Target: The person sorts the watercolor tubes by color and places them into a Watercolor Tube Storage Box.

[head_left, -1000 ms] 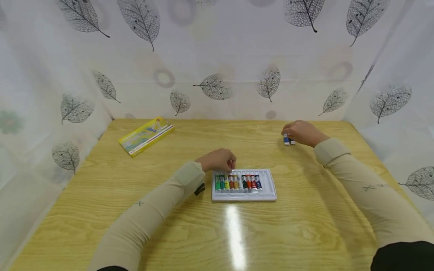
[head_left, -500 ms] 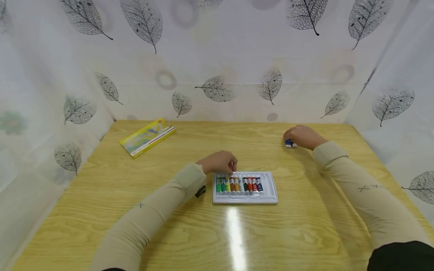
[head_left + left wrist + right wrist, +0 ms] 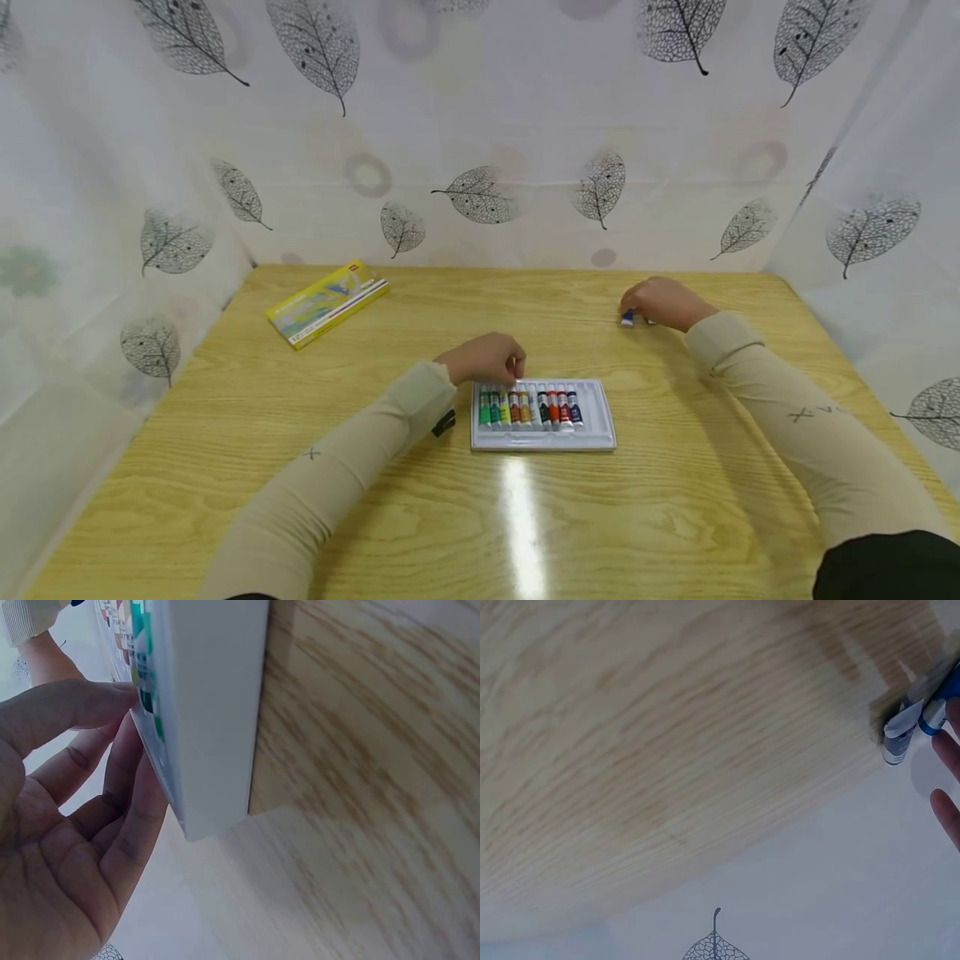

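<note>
A white plastic tray (image 3: 600, 417) holding a row of small paint tubes (image 3: 522, 407) lies at the table's middle. My left hand (image 3: 483, 357) is at its far edge, thumb and fingers pinching the rim. From the left wrist view, the thumb (image 3: 97, 701) overlaps the green tube end while the other fingers curl behind the tray wall (image 3: 217, 712). At the back right, my right hand (image 3: 663, 302) pinches a blue paint tube (image 3: 627, 317) low over the table. Another tube (image 3: 901, 733) lies right beside it, mostly hidden by the hand in the head view.
A flat yellow box (image 3: 327, 304) lies at the back left. Behind the table (image 3: 600, 508) hangs a white curtain (image 3: 510, 117) with leaf prints, which also lines both sides. A small black object (image 3: 444, 423) shows beneath the left wrist.
My right hand has shifted slightly left with the blue tube, opening a gap from the second tube. The left hand stays at the tray's far edge, and the tray holds still.
</note>
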The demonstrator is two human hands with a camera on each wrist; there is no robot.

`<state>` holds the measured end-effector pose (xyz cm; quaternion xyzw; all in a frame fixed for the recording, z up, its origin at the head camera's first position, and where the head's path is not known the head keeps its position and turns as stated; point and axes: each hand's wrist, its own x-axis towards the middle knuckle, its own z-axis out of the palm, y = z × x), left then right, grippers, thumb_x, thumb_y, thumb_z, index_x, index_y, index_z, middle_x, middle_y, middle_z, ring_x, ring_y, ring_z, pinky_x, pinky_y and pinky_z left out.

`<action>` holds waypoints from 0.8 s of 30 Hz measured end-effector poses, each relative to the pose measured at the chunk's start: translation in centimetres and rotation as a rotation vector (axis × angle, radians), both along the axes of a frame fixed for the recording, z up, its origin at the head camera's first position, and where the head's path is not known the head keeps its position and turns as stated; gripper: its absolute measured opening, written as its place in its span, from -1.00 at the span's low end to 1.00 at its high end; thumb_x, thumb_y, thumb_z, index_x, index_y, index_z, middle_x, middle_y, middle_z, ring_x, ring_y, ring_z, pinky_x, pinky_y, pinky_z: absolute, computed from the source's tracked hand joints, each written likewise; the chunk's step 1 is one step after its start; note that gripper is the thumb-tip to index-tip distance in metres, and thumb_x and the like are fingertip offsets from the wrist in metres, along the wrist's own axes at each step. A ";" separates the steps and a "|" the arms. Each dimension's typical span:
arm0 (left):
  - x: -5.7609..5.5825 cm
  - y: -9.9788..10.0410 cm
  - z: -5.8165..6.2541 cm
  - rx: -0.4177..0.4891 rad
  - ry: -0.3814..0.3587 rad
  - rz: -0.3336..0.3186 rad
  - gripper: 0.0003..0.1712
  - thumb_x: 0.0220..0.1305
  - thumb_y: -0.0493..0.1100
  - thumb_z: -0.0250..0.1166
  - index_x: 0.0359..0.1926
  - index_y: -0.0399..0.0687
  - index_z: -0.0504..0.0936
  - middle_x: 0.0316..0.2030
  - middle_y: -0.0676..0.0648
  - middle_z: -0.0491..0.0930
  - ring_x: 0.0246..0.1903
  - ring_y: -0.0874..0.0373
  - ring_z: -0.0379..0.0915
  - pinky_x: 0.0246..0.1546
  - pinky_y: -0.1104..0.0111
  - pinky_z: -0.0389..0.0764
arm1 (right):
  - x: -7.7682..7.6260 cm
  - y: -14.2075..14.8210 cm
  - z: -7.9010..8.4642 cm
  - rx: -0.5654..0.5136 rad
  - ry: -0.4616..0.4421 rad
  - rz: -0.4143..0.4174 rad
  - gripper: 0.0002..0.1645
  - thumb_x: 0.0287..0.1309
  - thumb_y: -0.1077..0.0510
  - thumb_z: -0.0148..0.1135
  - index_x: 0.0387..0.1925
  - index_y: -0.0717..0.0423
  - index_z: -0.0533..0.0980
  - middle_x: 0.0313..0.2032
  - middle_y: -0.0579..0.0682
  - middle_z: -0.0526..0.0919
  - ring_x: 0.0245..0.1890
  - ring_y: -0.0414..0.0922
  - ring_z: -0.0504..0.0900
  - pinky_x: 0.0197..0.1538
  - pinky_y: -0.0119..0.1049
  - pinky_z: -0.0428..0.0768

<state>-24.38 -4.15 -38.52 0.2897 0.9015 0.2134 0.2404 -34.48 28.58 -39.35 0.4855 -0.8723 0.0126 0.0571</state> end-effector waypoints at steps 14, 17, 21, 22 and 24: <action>-0.2 0.0 -0.2 0.002 0.001 -0.006 -0.85 0.04 -0.36 0.27 -0.54 -0.02 0.56 -0.51 0.02 0.53 -0.46 0.20 0.39 -0.41 0.44 0.41 | 0.2 -0.1 -0.3 0.011 0.036 0.040 -0.63 -0.24 0.54 0.30 -0.38 0.10 0.68 -0.32 0.05 0.74 -0.30 0.00 0.70 -0.20 -0.13 0.62; -0.2 0.0 -0.2 0.001 -0.001 -0.007 -0.85 0.04 -0.36 0.27 -0.53 -0.02 0.57 -0.51 0.02 0.53 -0.46 0.20 0.39 -0.41 0.44 0.41 | 0.0 -0.1 -0.7 0.003 0.079 0.073 -0.68 -0.18 0.52 0.29 -0.41 0.09 0.68 -0.35 0.02 0.74 -0.33 -0.04 0.70 -0.21 -0.14 0.62; -0.1 0.1 -0.1 -0.003 0.004 -0.006 -0.85 0.04 -0.36 0.27 -0.53 -0.02 0.57 -0.50 0.02 0.53 -0.46 0.20 0.38 -0.42 0.45 0.40 | 0.1 -0.2 -0.7 0.012 0.125 0.086 -0.72 -0.10 0.49 0.27 -0.43 0.07 0.67 -0.38 0.00 0.74 -0.36 -0.06 0.69 -0.26 -0.09 0.58; -0.1 0.1 -0.1 -0.004 0.005 -0.005 -0.85 0.04 -0.36 0.27 -0.53 -0.03 0.57 -0.50 0.02 0.53 -0.46 0.20 0.38 -0.42 0.45 0.40 | 0.2 -0.2 -0.7 0.019 0.135 0.083 -0.74 -0.08 0.46 0.27 -0.42 0.06 0.67 -0.38 -0.01 0.74 -0.36 -0.07 0.69 -0.26 -0.08 0.57; -0.1 0.1 -0.2 -0.006 0.006 -0.002 -0.85 0.04 -0.37 0.27 -0.53 -0.03 0.57 -0.50 0.02 0.53 -0.46 0.20 0.38 -0.42 0.45 0.40 | 0.3 -0.2 -0.6 0.025 0.144 0.079 -0.76 -0.06 0.43 0.28 -0.42 0.05 0.67 -0.37 -0.01 0.74 -0.36 -0.07 0.69 -0.27 -0.06 0.55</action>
